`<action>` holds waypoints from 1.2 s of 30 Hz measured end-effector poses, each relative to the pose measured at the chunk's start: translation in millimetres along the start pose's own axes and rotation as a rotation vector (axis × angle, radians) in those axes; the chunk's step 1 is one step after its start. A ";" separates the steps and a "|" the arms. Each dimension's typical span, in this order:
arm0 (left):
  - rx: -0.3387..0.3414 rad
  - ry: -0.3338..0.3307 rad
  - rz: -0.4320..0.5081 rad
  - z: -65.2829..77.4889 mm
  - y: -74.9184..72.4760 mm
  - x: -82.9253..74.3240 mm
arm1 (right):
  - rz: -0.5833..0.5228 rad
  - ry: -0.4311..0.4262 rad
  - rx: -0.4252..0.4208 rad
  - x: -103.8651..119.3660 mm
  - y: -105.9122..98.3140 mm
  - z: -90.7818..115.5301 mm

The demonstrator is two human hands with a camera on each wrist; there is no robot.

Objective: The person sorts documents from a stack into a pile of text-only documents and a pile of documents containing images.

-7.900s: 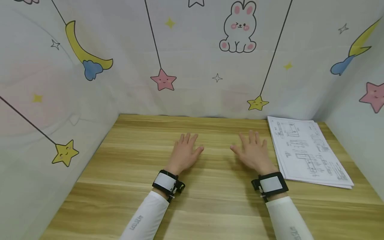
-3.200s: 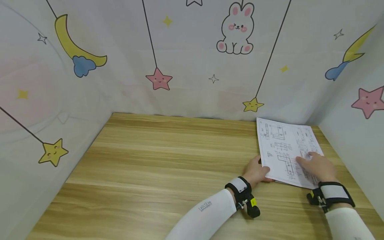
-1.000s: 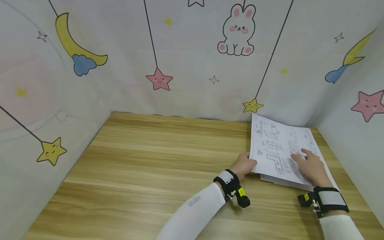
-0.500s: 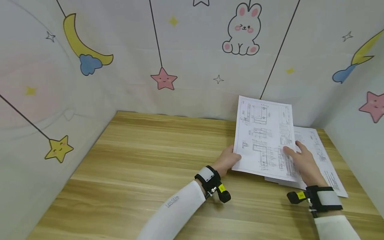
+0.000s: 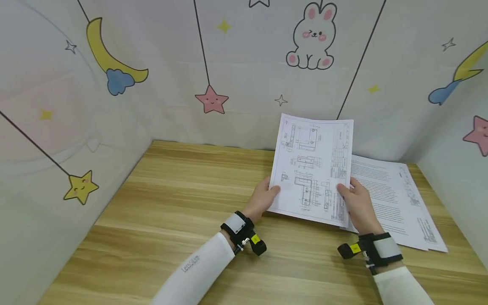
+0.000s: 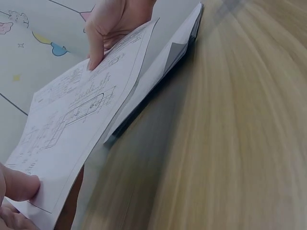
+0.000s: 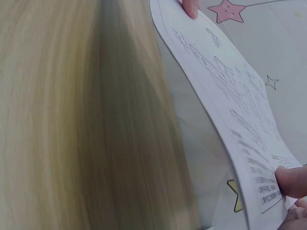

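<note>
A sheet of paper printed with technical drawings point(image 5: 312, 169) is held up, tilted, above the table. My left hand point(image 5: 262, 198) pinches its left edge, thumb on the printed face and fingers behind. My right hand point(image 5: 360, 205) pinches the opposite edge the same way. In the left wrist view the sheet point(image 6: 72, 110) stands off the table, with the right hand point(image 6: 117, 24) at its far edge. The right wrist view shows the thumb point(image 7: 290, 181) pressing the sheet point(image 7: 230, 96) near a block of text. Beneath and to the right lies a paper stack point(image 5: 392, 203) with printed text on top.
The wood-grain table point(image 5: 183, 186) spreads left and in front of the hands. A white cloth backdrop point(image 5: 244, 63) with cartoon stars, a moon and a rabbit closes off the back and both sides. The stack's sheets are fanned slightly near the right edge.
Both hands have lifted the top sheet off the stack and carried it left, uncovering pages of text. The right hand has shifted from over the sheet to its right edge.
</note>
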State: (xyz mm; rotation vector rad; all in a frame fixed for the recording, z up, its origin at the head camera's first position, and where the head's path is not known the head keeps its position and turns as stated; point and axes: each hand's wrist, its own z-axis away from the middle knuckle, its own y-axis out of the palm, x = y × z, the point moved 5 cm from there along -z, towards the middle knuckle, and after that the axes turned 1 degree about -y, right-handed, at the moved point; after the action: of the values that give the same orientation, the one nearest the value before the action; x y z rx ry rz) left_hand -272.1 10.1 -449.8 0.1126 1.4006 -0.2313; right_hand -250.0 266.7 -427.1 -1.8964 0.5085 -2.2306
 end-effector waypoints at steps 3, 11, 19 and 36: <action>-0.038 0.013 0.001 5.9 -19.4 0.1 | -0.015 -0.018 0.031 6.8 17.7 1.7; -0.129 0.010 -0.038 19.4 -71.0 4.1 | -0.013 -0.015 0.095 18.0 64.7 -1.3; -0.221 0.009 -0.106 31.6 -115.1 2.6 | -0.035 -0.033 0.168 31.0 109.9 -6.0; -0.311 -0.123 -0.254 51.2 -200.0 9.7 | -0.036 -0.066 0.264 57.3 198.0 -12.2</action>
State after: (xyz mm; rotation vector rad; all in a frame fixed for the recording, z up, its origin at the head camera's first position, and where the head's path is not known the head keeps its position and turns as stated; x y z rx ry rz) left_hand -266.8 -196.3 -439.1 -0.3330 1.3106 -0.2241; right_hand -289.9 65.2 -447.7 -1.8470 0.1601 -2.1256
